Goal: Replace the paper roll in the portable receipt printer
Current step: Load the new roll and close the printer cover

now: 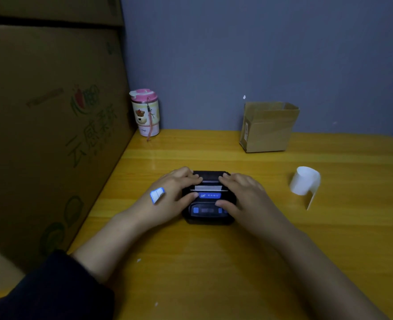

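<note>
Left arm had a dark sleeve (pixel 45 287) pushed up, right forearm was bare, and a small blue-edged sticker (pixel 157 195) was on the left hand (pixel 167 197).

1. A dim corner of a home or small stockroom, judging by the plain blue-grey wall (pixel 237 54).
2. Large printed cardboard cartons (pixel 47 125) stand stacked beside the yellow wooden table (pixel 214 273).
3. A pink-lidded cartoon tumbler (pixel 145 113) and a small open parcel box (pixel 268 127) sit on it.

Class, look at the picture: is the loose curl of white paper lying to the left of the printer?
No. The loose curl of white paper sits on the table to the right of the printer, untouched by either hand.
</note>
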